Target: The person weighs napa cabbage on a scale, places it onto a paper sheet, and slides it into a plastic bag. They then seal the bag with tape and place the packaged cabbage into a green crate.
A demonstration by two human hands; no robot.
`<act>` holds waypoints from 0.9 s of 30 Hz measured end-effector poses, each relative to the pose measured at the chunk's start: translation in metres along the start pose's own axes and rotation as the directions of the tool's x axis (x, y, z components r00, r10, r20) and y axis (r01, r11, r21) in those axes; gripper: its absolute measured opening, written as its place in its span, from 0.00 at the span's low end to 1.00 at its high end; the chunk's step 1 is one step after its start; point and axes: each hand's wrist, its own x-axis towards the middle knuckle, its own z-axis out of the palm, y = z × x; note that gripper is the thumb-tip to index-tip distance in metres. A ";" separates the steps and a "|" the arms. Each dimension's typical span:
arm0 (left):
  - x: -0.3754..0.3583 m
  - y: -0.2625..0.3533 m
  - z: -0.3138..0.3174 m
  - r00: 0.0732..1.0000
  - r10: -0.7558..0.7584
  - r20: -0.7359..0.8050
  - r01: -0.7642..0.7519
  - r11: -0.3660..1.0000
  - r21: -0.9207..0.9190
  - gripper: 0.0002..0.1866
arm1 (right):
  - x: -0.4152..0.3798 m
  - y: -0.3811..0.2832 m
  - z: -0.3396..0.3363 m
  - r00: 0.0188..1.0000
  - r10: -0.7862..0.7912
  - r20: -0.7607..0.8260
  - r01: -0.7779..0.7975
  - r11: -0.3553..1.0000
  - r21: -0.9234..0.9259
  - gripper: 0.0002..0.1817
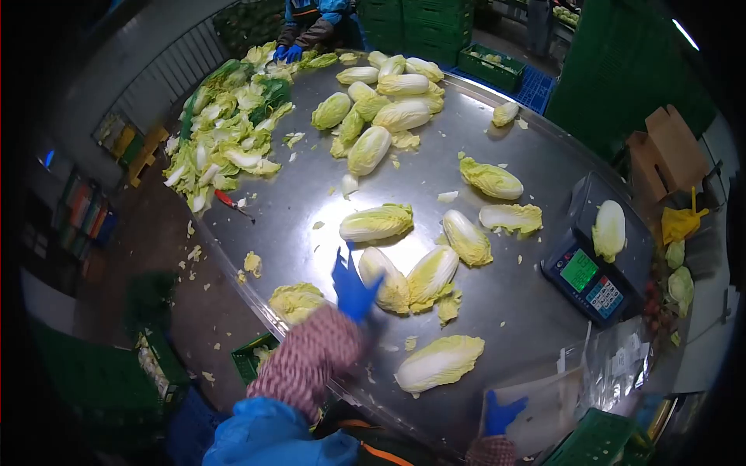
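My left hand [354, 289], in a blue glove, reaches over the steel table with fingers spread, right at the side of a napa cabbage [385, 281]. Another napa cabbage [377, 224] lies just beyond its fingertips, and one more [432, 275] rests to the right. Low in the view, my right hand [503, 412], also gloved in blue, has its fingers apart and holds nothing. It overlaps a clear plastic bag [544, 404] at the table's near edge. Between the hands a single napa cabbage [441, 363] lies on its side.
A digital scale [597, 268] bears one cabbage at the right. Trimmed leaves [225, 132] heap at the far left, near a red-handled knife [227, 200]. More cabbages [400, 114] pile at the back, where another person's gloved hands [288, 53] work. Green crates [602, 441] stand around.
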 end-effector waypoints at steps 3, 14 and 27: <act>0.058 -0.046 0.029 0.989 -0.082 0.126 0.077 0.996 0.047 0.54 | -0.053 0.001 -0.017 0.992 0.074 0.106 -0.018 0.889 -0.458 0.60; 0.118 0.051 0.003 0.466 0.517 0.718 0.387 0.610 -0.691 0.41 | -0.066 -0.198 -0.123 0.993 -0.087 0.084 0.032 0.859 0.511 0.39; 0.024 0.262 0.038 0.631 0.751 0.194 -0.411 0.536 -0.738 0.33 | 0.153 -0.305 -0.173 0.827 -0.533 -0.178 0.562 0.778 0.281 0.46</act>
